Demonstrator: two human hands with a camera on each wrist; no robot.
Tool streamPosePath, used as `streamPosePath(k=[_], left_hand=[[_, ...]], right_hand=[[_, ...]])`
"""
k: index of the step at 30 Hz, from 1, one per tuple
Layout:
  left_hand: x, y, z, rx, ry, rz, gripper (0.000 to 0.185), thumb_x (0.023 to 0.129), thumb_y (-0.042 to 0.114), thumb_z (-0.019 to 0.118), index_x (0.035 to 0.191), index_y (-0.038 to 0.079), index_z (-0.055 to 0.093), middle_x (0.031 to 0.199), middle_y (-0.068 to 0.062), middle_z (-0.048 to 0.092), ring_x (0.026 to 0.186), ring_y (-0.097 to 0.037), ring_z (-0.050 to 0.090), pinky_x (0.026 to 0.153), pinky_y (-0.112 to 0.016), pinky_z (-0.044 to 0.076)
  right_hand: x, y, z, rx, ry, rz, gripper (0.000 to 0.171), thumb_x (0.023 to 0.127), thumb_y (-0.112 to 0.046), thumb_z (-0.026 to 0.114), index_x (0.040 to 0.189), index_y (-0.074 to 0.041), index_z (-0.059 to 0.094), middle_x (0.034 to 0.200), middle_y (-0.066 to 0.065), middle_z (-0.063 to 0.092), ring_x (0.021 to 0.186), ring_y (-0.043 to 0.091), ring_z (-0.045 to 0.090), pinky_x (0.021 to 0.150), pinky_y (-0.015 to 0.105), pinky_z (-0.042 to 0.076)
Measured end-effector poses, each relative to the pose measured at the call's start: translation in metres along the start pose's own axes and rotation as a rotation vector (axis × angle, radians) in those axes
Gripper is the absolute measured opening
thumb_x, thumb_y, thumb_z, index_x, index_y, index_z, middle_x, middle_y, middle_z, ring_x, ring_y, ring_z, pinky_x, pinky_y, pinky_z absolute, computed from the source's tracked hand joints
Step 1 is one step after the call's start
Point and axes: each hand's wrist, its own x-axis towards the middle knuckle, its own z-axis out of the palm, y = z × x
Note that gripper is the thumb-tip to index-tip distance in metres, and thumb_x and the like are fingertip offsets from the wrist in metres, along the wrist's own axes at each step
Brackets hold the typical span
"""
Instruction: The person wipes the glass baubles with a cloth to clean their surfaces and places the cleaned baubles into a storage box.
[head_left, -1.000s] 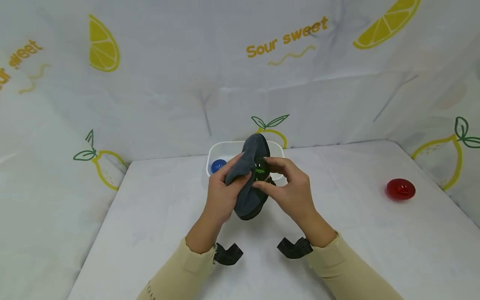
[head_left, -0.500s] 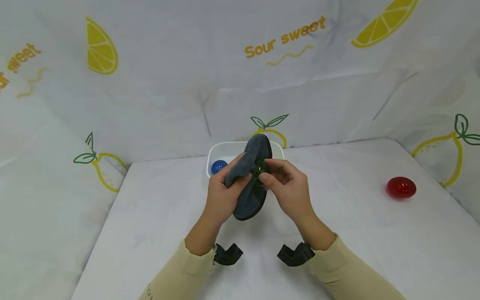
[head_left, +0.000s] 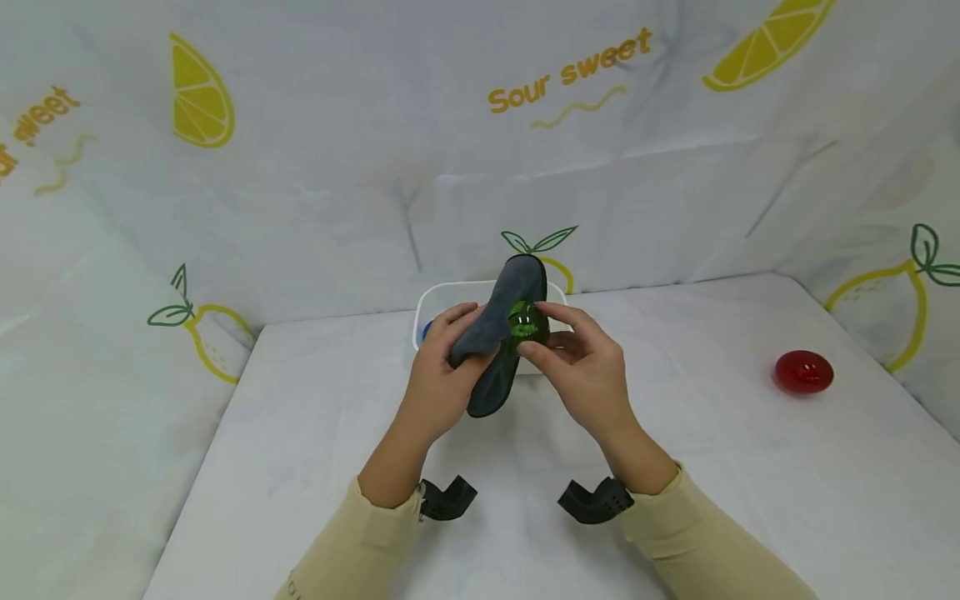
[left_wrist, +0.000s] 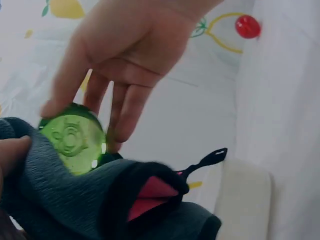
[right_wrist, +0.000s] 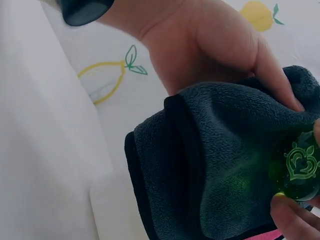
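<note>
My left hand (head_left: pixel 438 375) grips a folded dark grey-blue cloth (head_left: pixel 487 329) with black edging. Its pink inner side and a black hanging loop (left_wrist: pixel 207 159) show in the left wrist view. Against the cloth's right face sits a clear green rounded piece (head_left: pixel 529 323), shiny, with a raised design on its surface. My right hand (head_left: pixel 588 367) pinches this green piece between thumb and fingertips. Seen from the right wrist, the green piece (right_wrist: pixel 300 165) lies right at the cloth, and a heart-like figure with leaves shows on it. Both hands are raised above the table's middle.
Behind the hands stands a white plastic tub (head_left: pixel 442 292), partly hidden by the cloth. A blue shiny piece (head_left: pixel 427 330) shows inside it at the left. A red rounded piece (head_left: pixel 803 372) lies far right on the white tabletop (head_left: pixel 337 400). A lemon-print sheet (head_left: pixel 337 167) hangs behind.
The cloth has turned and risen slightly, and more of the green piece now shows beside it. The right fingers have shifted their hold on it. The left hand now hides most of the blue piece.
</note>
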Motion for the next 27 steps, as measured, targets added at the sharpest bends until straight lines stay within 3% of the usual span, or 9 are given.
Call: streamPosePath(k=[2, 7, 11, 15, 20, 23, 27], left_hand=[[0.0002, 0.0007, -0.0021, 0.004, -0.002, -0.003, 0.044, 0.095, 0.022, 0.066, 0.138, 0.029, 0.058, 0.140, 0.005, 0.054, 0.131, -0.016, 0.050, 0.103, -0.046, 0.048], [0.0006, 0.0006, 0.0003, -0.124, -0.064, -0.033, 0.052, 0.095, 0.017, 0.066, 0.144, 0.026, 0.050, 0.141, 0.000, 0.056, 0.127, -0.017, 0.057, 0.097, -0.041, 0.052], [-0.0006, 0.0007, 0.0030, -0.198, -0.065, -0.021, 0.057, 0.094, 0.011, 0.067, 0.147, 0.019, 0.047, 0.140, -0.004, 0.057, 0.125, -0.019, 0.058, 0.097, -0.039, 0.051], [-0.0015, 0.0020, 0.0029, -0.213, -0.048, -0.003, 0.055, 0.093, 0.009, 0.067, 0.145, 0.016, 0.050, 0.138, -0.006, 0.058, 0.124, -0.019, 0.059, 0.097, -0.038, 0.052], [-0.0011, 0.0022, 0.0013, -0.221, -0.046, 0.018, 0.055, 0.092, 0.007, 0.069, 0.143, 0.014, 0.051, 0.136, -0.007, 0.059, 0.124, -0.019, 0.060, 0.097, -0.038, 0.052], [-0.0008, 0.0034, 0.0002, -0.223, -0.046, 0.022, 0.056, 0.090, 0.005, 0.070, 0.143, 0.014, 0.052, 0.136, -0.006, 0.060, 0.124, -0.018, 0.059, 0.098, -0.038, 0.051], [-0.0006, 0.0044, -0.0018, -0.213, -0.059, 0.021, 0.056, 0.089, 0.004, 0.071, 0.141, 0.014, 0.054, 0.136, -0.006, 0.060, 0.124, -0.019, 0.060, 0.099, -0.041, 0.051]], right_hand=[[0.0008, 0.0009, 0.0002, -0.058, 0.001, -0.062, 0.054, 0.078, 0.005, 0.079, 0.129, -0.003, 0.062, 0.129, 0.011, 0.061, 0.096, 0.018, 0.069, 0.081, 0.021, 0.057], [0.0004, 0.0023, 0.0012, -0.154, 0.022, -0.166, 0.057, 0.072, 0.008, 0.082, 0.125, -0.001, 0.063, 0.136, 0.008, 0.059, 0.112, 0.026, 0.065, 0.090, 0.021, 0.053], [-0.0003, 0.0005, 0.0024, -0.182, 0.041, -0.193, 0.059, 0.070, 0.008, 0.084, 0.124, -0.001, 0.064, 0.134, 0.009, 0.060, 0.110, 0.026, 0.065, 0.089, 0.019, 0.054], [-0.0013, -0.0005, 0.0036, -0.157, 0.039, -0.181, 0.058, 0.070, 0.007, 0.084, 0.124, -0.001, 0.063, 0.132, 0.010, 0.061, 0.102, 0.025, 0.067, 0.083, 0.020, 0.056], [-0.0024, -0.0003, 0.0031, -0.097, 0.028, -0.079, 0.055, 0.075, 0.002, 0.083, 0.126, -0.003, 0.062, 0.123, 0.011, 0.065, 0.088, 0.017, 0.069, 0.074, 0.020, 0.057], [-0.0017, -0.0028, 0.0011, -0.035, 0.008, 0.043, 0.052, 0.082, -0.002, 0.078, 0.130, -0.003, 0.059, 0.116, 0.014, 0.066, 0.081, 0.011, 0.069, 0.070, 0.021, 0.058], [0.0006, -0.0068, -0.0014, 0.078, -0.030, 0.216, 0.049, 0.091, -0.009, 0.070, 0.136, -0.006, 0.051, 0.104, 0.020, 0.067, 0.072, 0.015, 0.071, 0.067, 0.029, 0.060]])
